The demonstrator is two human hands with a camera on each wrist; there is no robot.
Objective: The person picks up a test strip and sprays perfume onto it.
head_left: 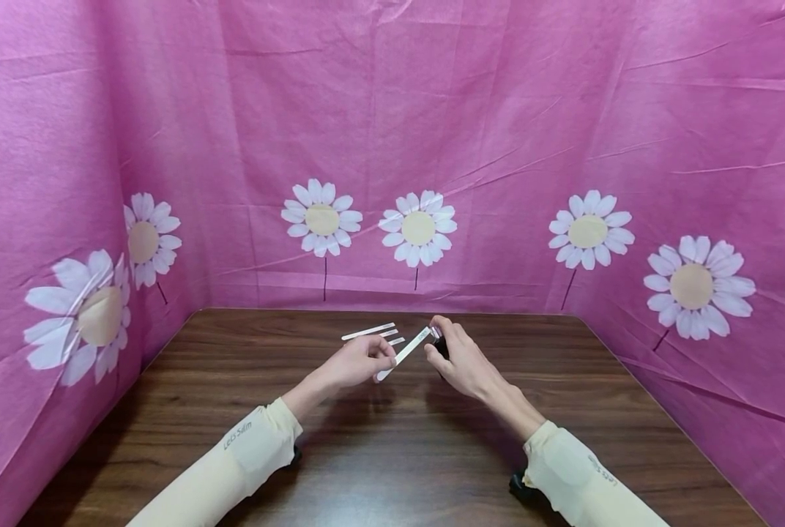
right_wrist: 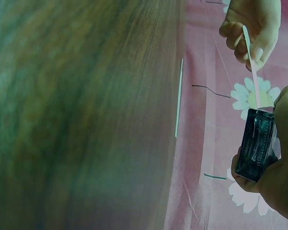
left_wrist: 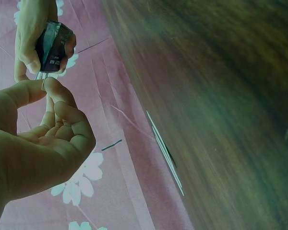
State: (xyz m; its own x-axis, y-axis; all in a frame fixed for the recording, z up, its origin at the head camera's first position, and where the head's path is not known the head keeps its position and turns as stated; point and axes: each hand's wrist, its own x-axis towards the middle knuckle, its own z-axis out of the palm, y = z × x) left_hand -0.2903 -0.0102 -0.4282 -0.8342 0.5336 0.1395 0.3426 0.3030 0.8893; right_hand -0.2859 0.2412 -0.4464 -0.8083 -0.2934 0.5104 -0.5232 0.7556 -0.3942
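Observation:
My left hand (head_left: 358, 361) pinches one end of a narrow white paper test strip (head_left: 406, 351) between thumb and fingers. The strip slants up and to the right, its far end close to the top of a dark glass perfume bottle (right_wrist: 253, 148). Around that bottle curl the fingers of my right hand (head_left: 466, 360), with the index finger at its top. Small pale lettering marks the bottle in the left wrist view. Whether strip and bottle touch cannot be told. More white strips (head_left: 367, 331) lie on the table beyond my left hand, which partly covers them.
Both hands are above a dark brown wood-grain table (head_left: 379, 468). A pink cloth (head_left: 498, 132) with large white daisies hangs behind the table and along both sides. Cream sleeves (head_left: 234, 461) cover both forearms.

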